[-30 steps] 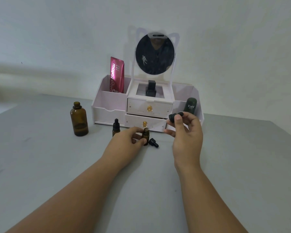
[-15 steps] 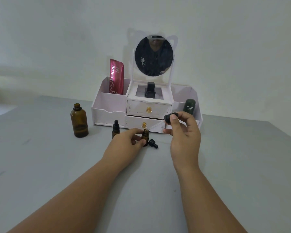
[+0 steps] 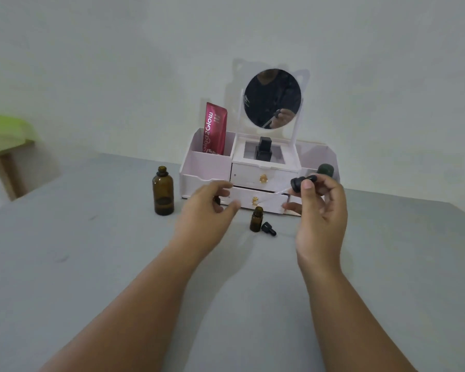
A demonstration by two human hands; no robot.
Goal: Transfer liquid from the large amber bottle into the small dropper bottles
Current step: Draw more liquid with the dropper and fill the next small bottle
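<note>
One legible marking was recorded: "Glad2Glow" in pale lettering, running lengthwise on the red tube (image 3: 215, 128) standing in the left compartment of the white organiser (image 3: 207, 167); other labels were unreadable.

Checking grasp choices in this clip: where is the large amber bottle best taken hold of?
Grip the large amber bottle around its straight cylindrical body, coming from its open left side with the left hand. It stands upright and uncapped, so a level side grip probably avoids spilling; the narrow neck offers less hold.
</note>
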